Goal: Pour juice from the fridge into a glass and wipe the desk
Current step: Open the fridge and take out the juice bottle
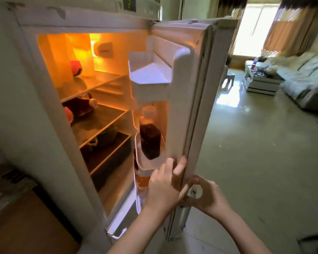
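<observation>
The fridge door (189,99) stands wide open, lit orange inside. A bottle of dark juice with a white cap (150,138) stands upright in the door's middle rack (155,163). Below it a bottle of orange liquid (142,180) shows partly behind my left hand. My left hand (165,186) rests on the door's inner edge just under the dark bottle, fingers curled against the seal. My right hand (204,195) grips the door's outer edge from the other side. No glass or cloth is in view.
Fridge shelves (99,114) hold a lying bottle, a red item and a pot. An empty upper door rack (149,74) sits above the dark bottle. A brown surface (17,222) lies at the lower left. Right of the door is shiny floor, a sofa (305,83) and a low table.
</observation>
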Tool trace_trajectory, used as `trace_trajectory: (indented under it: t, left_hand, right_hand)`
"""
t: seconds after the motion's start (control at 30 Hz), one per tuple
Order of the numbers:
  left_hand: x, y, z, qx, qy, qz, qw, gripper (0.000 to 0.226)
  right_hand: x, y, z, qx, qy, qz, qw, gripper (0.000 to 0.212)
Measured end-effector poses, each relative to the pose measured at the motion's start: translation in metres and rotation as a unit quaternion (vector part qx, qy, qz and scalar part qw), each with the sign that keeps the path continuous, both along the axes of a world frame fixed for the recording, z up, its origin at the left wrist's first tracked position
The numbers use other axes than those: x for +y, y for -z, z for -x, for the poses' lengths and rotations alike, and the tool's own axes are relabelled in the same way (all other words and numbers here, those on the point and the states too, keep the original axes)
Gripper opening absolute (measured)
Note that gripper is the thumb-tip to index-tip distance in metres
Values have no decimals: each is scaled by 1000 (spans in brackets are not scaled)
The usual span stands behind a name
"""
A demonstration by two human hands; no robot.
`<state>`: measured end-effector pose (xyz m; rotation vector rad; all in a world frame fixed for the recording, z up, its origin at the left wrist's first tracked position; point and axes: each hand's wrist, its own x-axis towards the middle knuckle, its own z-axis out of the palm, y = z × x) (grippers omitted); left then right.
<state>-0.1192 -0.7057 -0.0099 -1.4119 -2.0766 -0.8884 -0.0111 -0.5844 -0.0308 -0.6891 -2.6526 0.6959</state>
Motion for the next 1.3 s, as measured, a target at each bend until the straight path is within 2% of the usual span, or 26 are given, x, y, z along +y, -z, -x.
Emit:
trace_trajectory:
  t: [0.1,0.17,0.27,0.37,0.53,0.67,0.73,0.83,0.9,1.13,1.3]
  left_hand:
    - [29,0,-14,-42,80,-16,996,61]
    - [44,-2,-21,-123,92,-71,986,56]
    - [68,-8,-17,-232,32,-174,956,58]
    - [93,-13,7,-250,-48,-213,943,68]
    - [131,-20,40,-327,-79,-137,932,90]
    - [157,-27,45,-359,-47,-72,929,102]
    - [168,-30,48,-360,-29,-50,931,98]
    - [184,-31,57,-299,-17,-7,954,79]
    - [194,-30,62,-291,2,0,957,70]
    - [231,-27,78,-362,74,29,929,71]
    - [251,-24,84,-400,102,27,910,71]
  right_hand:
    - [27,-4,-28,52,34,-9,998,61]
    - [40,-12,-34,87,55,48,994,57]
    - [72,-12,-48,94,58,105,988,48]
    - [104,-14,-58,111,61,130,983,47]
    - [144,-11,-65,101,91,138,981,45]
    - [169,-10,-59,101,129,136,977,61]
    - [182,-9,-52,112,160,145,970,65]
    - [203,-5,-44,141,189,160,958,54]
    - [218,-3,-41,151,204,172,952,53]
    - [256,-6,-28,175,238,200,934,44]
    - [273,-7,-21,185,268,181,928,39]
